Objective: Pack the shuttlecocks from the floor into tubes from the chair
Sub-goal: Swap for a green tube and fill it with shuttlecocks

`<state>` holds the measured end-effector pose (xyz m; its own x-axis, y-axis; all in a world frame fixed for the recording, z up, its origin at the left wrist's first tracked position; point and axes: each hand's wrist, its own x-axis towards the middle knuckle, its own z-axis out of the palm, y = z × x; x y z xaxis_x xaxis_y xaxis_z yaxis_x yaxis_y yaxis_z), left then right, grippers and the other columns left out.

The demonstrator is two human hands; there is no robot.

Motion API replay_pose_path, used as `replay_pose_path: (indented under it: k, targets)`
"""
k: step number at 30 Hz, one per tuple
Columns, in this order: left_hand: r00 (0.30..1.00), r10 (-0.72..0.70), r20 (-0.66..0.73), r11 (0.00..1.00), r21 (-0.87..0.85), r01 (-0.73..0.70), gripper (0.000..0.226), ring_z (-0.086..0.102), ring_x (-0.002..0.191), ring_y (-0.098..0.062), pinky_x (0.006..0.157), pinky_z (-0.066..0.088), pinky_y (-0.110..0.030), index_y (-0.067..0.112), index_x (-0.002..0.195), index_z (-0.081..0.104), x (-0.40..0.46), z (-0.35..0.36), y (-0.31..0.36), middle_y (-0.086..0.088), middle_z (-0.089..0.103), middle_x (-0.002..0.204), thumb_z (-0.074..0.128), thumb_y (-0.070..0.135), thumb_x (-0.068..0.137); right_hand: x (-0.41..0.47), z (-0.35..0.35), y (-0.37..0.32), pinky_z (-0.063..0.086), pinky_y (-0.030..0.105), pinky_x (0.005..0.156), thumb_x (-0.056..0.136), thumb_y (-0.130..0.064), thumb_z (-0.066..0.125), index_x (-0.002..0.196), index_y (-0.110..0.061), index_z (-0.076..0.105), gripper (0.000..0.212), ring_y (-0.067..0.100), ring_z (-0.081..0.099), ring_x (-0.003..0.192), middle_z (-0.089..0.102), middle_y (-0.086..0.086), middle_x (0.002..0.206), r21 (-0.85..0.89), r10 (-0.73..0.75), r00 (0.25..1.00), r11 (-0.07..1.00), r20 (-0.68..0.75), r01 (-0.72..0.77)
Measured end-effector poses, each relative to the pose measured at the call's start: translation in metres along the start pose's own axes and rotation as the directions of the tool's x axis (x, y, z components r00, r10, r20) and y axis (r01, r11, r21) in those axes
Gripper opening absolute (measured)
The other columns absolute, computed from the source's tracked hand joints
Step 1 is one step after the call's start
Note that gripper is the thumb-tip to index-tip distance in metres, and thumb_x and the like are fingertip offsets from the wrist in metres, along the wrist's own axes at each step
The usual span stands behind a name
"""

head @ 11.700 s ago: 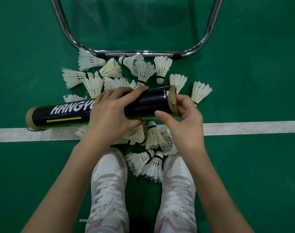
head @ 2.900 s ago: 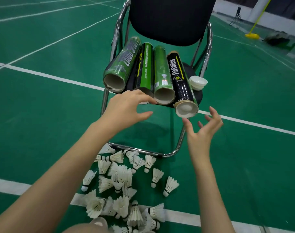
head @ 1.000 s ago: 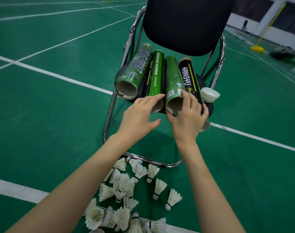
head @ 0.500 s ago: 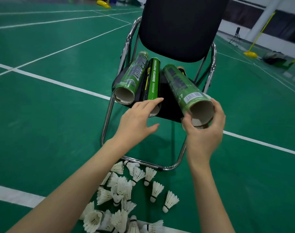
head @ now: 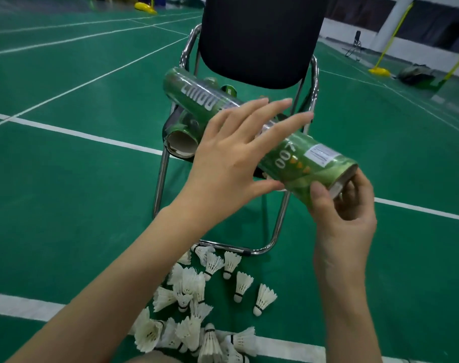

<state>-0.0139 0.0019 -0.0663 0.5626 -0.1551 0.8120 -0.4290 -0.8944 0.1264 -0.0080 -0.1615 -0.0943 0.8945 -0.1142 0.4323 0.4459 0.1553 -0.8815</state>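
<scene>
Above the chair, my right hand grips the green tube at its open end; left hand, fingers straight, steadies it (fetching step); next, lower it to the shuttlecocks.

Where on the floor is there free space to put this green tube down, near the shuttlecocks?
Bare green floor lies left of the chair, between the two white lines, and also right of the right hand. It is crowded under the chair's front bar, where the shuttlecocks pile toward the near white line. The chair seat holds another tube.
</scene>
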Motion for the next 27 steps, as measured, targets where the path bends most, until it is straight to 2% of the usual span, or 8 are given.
replay_pose_path:
  k: [3, 7, 10, 12, 15, 18, 22, 27]
  targets:
    - [0.994, 0.072, 0.088, 0.996, 0.037, -0.075, 0.077, 0.038, 0.131, -0.02, 0.107, 0.026, -0.042, 0.029, 0.136, 0.044, -0.006, 0.0, 0.004, 0.004, 0.048, 0.138, 0.075, 0.044, 0.067, -0.006, -0.012, 0.005, 0.042, 0.051, 0.102, 0.051, -0.051, 0.084, 0.111, -0.026, 0.059, 0.07, 0.015, 0.061, 0.104, 0.066, -0.002, 0.108, 0.09, 0.064, 0.996, 0.993, 0.058, -0.069]
    - [0.975, 0.13, 0.182, 0.985, 0.088, -0.148, 0.076, 0.043, 0.127, -0.021, 0.103, 0.029, -0.042, 0.031, 0.137, 0.043, -0.013, -0.001, 0.005, 0.002, 0.05, 0.137, 0.075, 0.042, 0.069, -0.012, -0.024, 0.007, 0.046, 0.046, 0.099, 0.046, -0.055, 0.084, 0.121, -0.017, 0.053, 0.089, 0.014, 0.061, 0.104, 0.068, -0.008, 0.103, 0.121, 0.17, 0.972, 0.974, 0.164, -0.191]
    - [0.958, 0.141, 0.248, 0.984, 0.073, -0.164, 0.075, 0.046, 0.123, -0.02, 0.102, 0.032, -0.042, 0.031, 0.138, 0.042, -0.021, 0.001, 0.004, 0.001, 0.052, 0.133, 0.071, 0.047, 0.071, -0.016, -0.033, 0.014, 0.054, 0.032, 0.085, 0.043, -0.055, 0.085, 0.116, -0.022, 0.055, 0.086, 0.012, 0.063, 0.1, 0.069, -0.01, 0.1, 0.119, 0.231, 0.947, 0.958, 0.221, -0.261]
    - [0.949, 0.133, 0.285, 0.987, 0.049, -0.153, 0.07, 0.05, 0.119, -0.018, 0.101, 0.034, -0.04, 0.031, 0.137, 0.043, -0.03, 0.007, 0.003, 0.001, 0.054, 0.129, 0.065, 0.051, 0.073, -0.019, -0.037, 0.022, 0.054, 0.025, 0.075, 0.042, -0.056, 0.085, 0.115, -0.022, 0.056, 0.086, 0.011, 0.064, 0.097, 0.069, -0.01, 0.1, 0.102, 0.276, 0.931, 0.946, 0.239, -0.306]
    - [0.935, 0.107, 0.339, 0.992, 0.032, -0.126, 0.066, 0.053, 0.108, -0.018, 0.092, 0.035, -0.033, 0.032, 0.136, 0.045, -0.049, 0.018, -0.001, 0.001, 0.059, 0.121, 0.056, 0.056, 0.075, -0.029, -0.043, 0.039, 0.054, 0.023, 0.072, 0.042, -0.056, 0.085, 0.113, -0.025, 0.057, 0.083, 0.011, 0.065, 0.096, 0.07, -0.009, 0.1, 0.077, 0.334, 0.903, 0.927, 0.268, -0.366]
    - [0.91, 0.069, 0.41, 0.994, 0.045, -0.095, 0.066, 0.055, 0.103, -0.019, 0.087, 0.038, -0.033, 0.033, 0.136, 0.045, -0.07, 0.032, -0.009, 0.002, 0.06, 0.115, 0.049, 0.06, 0.075, -0.04, -0.043, 0.061, 0.054, 0.021, 0.07, 0.042, -0.049, 0.086, 0.11, -0.025, 0.058, 0.078, 0.01, 0.067, 0.093, 0.071, -0.009, 0.098, 0.07, 0.408, 0.866, 0.893, 0.29, -0.444]
    - [0.885, 0.035, 0.464, 0.997, 0.048, -0.064, 0.073, 0.058, 0.097, -0.023, 0.082, 0.041, -0.035, 0.031, 0.134, 0.047, -0.103, 0.053, -0.024, 0.001, 0.061, 0.111, 0.065, 0.052, 0.066, -0.053, -0.041, 0.094, 0.054, 0.022, 0.071, 0.041, -0.053, 0.087, 0.114, -0.023, 0.056, 0.085, 0.013, 0.067, 0.095, 0.071, -0.006, 0.102, 0.063, 0.5, 0.804, 0.836, 0.322, -0.545]
    - [0.834, -0.056, 0.548, 0.998, 0.032, 0.046, 0.079, 0.058, 0.094, -0.024, 0.08, 0.038, -0.034, 0.032, 0.134, 0.046, -0.143, 0.083, -0.037, 0.0, 0.061, 0.109, 0.076, 0.049, 0.064, -0.066, -0.048, 0.137, 0.055, 0.028, 0.078, 0.044, -0.056, 0.086, 0.117, -0.027, 0.055, 0.084, 0.021, 0.064, 0.105, 0.069, -0.003, 0.111, 0.016, 0.599, 0.727, 0.768, 0.336, -0.64]
